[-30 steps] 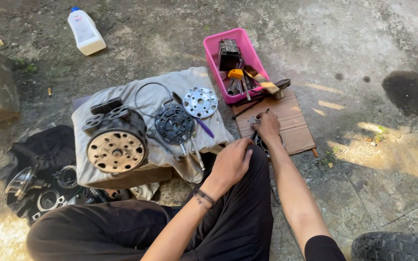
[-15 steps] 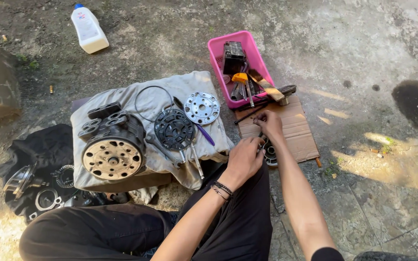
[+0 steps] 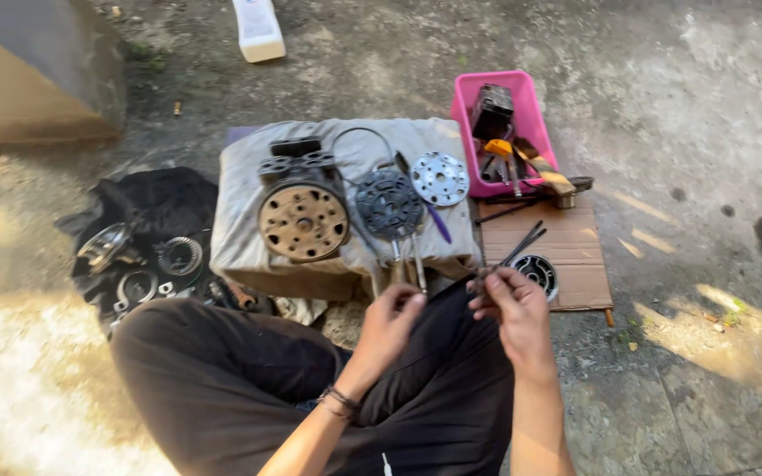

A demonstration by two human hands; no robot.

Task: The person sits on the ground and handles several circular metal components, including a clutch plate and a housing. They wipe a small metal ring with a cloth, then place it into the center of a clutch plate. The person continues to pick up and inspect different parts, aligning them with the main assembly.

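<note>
Rough concrete ground, sun-patched. My right hand [image 3: 515, 304] hovers over my lap, fingers pinching thin dark metal rods [image 3: 522, 247] that angle up over the cardboard sheet [image 3: 575, 256]. My left hand [image 3: 392, 324] curls loosely beside it, fingertips nearly meeting, near the cloth-covered box [image 3: 249, 203].

Bare forearms, no sleeves in view down to the left hand [image 3: 392, 319] and the right hand [image 3: 515, 308]. Dark braided or beaded bracelet [image 3: 339, 401] looped around the left wrist, thin and doubled. Loose dark trousers [image 3: 249, 379], near black with a brownish cast where sunlit, creased at the knee, with a small white mark low on the fabric near the bottom edge of the view.
</note>
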